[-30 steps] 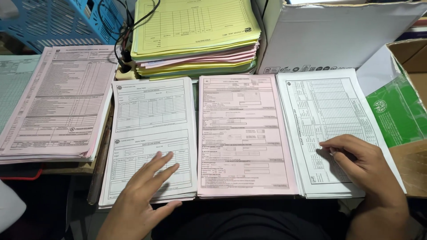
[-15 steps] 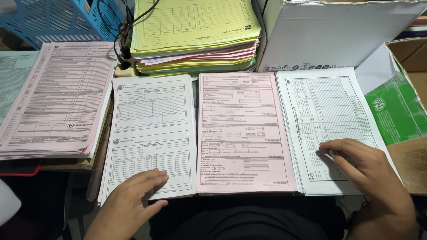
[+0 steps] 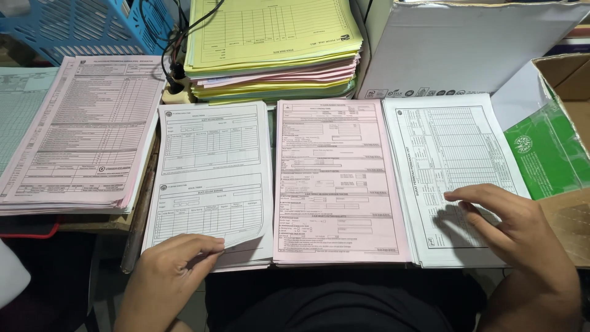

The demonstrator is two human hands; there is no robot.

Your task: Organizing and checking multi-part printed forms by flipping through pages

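White form stack [image 3: 212, 178]: left hand [image 3: 166, 270] has now pinched its top sheet's corner up; right hand [image 3: 516, 227] lifted, grip open.

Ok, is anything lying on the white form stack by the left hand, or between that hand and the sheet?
Nothing visible. The left hand already pinches the lifted bottom corner of the top sheet of the white form stack, and nothing lies on that stack.

Left hand [image 3: 169, 273] slid down, fingers lifting white form [image 3: 212, 178] corner.
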